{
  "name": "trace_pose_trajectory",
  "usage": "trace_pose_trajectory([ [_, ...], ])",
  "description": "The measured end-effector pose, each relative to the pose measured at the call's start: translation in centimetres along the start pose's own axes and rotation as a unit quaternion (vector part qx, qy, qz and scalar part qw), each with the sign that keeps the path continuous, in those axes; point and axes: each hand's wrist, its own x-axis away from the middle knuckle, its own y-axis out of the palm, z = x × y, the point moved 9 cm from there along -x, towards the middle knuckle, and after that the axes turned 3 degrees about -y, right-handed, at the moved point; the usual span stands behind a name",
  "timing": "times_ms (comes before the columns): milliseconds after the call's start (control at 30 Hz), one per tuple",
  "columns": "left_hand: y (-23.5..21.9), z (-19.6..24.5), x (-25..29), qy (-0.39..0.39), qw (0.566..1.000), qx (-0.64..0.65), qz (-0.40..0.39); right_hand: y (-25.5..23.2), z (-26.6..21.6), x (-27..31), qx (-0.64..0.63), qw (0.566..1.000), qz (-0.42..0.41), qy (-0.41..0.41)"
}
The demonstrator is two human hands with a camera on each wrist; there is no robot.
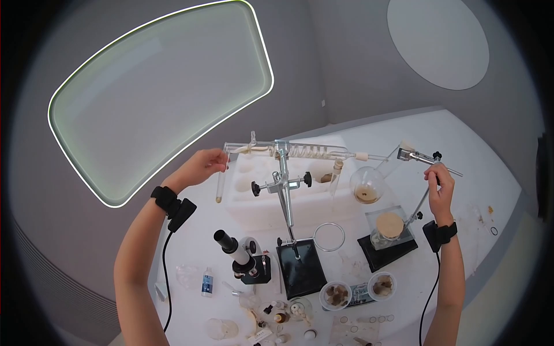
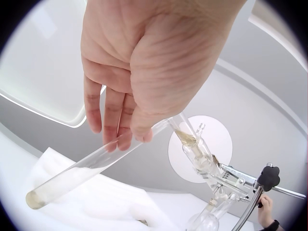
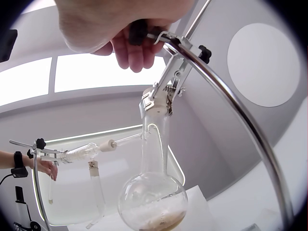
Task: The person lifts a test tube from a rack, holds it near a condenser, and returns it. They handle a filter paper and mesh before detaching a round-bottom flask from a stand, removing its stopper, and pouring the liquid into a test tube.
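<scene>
My left hand pinches a test tube near its mouth, beside the left end of a glass condenser. In the left wrist view the tube slants down with some pale matter at its rounded bottom, and the condenser's narrow end meets its mouth. My right hand holds a black clamp knob at the top of a curved-looking metal rod. The clamp grips the neck of a round flask with brownish matter in it.
A stand base carries the condenser's clamp. White foam lies behind it, near a stoppered tube. A microscope, an alcohol burner-like jar under a round cork-coloured disc, two cups and small bottles stand in front.
</scene>
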Motion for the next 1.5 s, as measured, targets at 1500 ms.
trace_pose_trajectory([
  [1500, -3.6, 1.1, 0.6, 0.035, 0.984, -0.147, 0.089, 0.1, 0.5, 0.2, 0.014, 1.000, -0.014, -0.001],
])
